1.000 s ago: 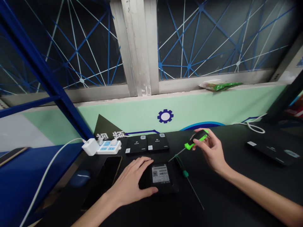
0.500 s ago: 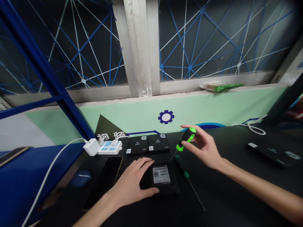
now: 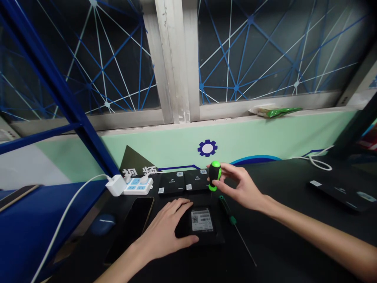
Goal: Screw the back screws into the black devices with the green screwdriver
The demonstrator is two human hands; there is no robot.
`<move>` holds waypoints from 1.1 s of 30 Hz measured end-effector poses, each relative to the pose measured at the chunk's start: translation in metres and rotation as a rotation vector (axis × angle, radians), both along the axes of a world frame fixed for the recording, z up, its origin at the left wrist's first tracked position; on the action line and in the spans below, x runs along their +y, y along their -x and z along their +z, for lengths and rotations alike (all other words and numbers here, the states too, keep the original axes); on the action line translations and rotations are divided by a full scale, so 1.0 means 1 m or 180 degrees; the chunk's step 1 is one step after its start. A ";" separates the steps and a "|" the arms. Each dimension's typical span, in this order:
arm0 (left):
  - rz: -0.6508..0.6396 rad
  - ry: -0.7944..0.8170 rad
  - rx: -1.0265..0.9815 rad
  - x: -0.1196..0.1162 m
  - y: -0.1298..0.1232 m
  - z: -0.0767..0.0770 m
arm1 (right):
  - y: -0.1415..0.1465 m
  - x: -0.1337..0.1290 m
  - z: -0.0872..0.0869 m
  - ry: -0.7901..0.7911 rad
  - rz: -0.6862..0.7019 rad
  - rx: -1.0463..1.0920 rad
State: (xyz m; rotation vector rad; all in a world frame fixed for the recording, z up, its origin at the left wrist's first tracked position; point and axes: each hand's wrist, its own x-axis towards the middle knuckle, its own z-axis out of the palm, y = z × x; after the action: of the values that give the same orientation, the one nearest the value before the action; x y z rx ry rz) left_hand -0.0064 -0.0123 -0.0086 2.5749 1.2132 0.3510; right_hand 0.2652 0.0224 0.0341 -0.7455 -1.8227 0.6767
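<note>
My right hand [image 3: 235,184] is closed around the black and bright-green handle of a screwdriver [image 3: 215,175]. The screwdriver stands nearly upright, its thin shaft pointing down at the far right corner of a black case [image 3: 218,237]. Whether the tip touches the case cannot be made out. In the case sits a flat unit with a white printed label [image 3: 202,220]. My left hand [image 3: 167,224] lies over the left side of the case, fingers and thumb spread apart. A second screwdriver [image 3: 232,220], with a dark-green handle, rests on the table just right of the case.
Two black boxes [image 3: 172,184] stand behind the case, beside a white power strip [image 3: 138,186] with a plugged-in charger. A phone [image 3: 136,220] and a dark blue rounded object [image 3: 102,224] lie left. Another black box [image 3: 341,194] and a white cable [image 3: 321,164] are at right.
My right hand has moved left and tipped the black and green screwdriver from a slant to nearly upright. My left hand keeps its place on the case.
</note>
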 end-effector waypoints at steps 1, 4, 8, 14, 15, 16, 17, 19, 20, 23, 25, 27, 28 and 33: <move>0.0004 -0.0001 0.0000 0.000 0.000 0.000 | 0.001 0.000 -0.001 0.0015 0.0023 -0.0006; 0.0009 -0.0008 0.0004 0.000 -0.001 0.001 | 0.003 0.000 -0.006 0.0098 0.0110 0.0017; 0.0015 -0.0001 0.0041 -0.001 -0.002 0.001 | 0.004 0.004 -0.016 0.0420 0.0213 0.0211; 0.0017 -0.0029 0.0065 -0.003 -0.004 0.002 | 0.004 0.007 -0.025 0.0738 0.0274 0.0398; 0.0016 -0.0035 0.0060 -0.002 -0.004 0.002 | 0.005 0.007 -0.026 0.0747 0.0281 0.0421; 0.0020 -0.0039 0.0054 -0.002 -0.004 0.001 | 0.006 0.007 -0.029 0.0762 0.0286 0.0442; 0.0025 -0.0036 0.0053 -0.002 -0.004 0.001 | 0.007 0.007 -0.032 0.0791 0.0281 0.0460; 0.0038 -0.0020 0.0060 -0.001 -0.004 0.000 | 0.008 0.007 -0.039 0.0890 0.0230 0.0485; 0.0044 -0.0015 0.0062 0.000 -0.004 -0.001 | 0.009 0.007 -0.044 0.0942 0.0178 0.0494; 0.0052 0.0007 0.0068 0.000 -0.003 -0.001 | 0.011 0.006 -0.055 0.0961 0.0072 0.0463; 0.0050 0.0026 0.0069 0.000 -0.003 -0.001 | 0.012 0.005 -0.059 0.0877 0.0039 0.0443; 0.0042 0.0033 0.0060 0.000 -0.003 -0.002 | 0.011 0.004 -0.061 0.0773 0.0006 0.0443; 0.0041 0.0032 0.0056 -0.001 -0.003 -0.002 | 0.011 0.004 -0.061 0.0718 -0.0017 0.0438; 0.0053 0.0044 0.0086 -0.002 -0.003 -0.002 | 0.009 0.000 -0.061 0.0394 -0.0141 0.0311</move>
State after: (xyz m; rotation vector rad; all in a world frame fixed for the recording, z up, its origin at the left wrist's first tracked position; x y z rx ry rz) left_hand -0.0038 -0.0145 -0.0104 2.5674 1.2425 0.3111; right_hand 0.2561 0.0227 -0.0266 -0.8179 -1.6826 0.7890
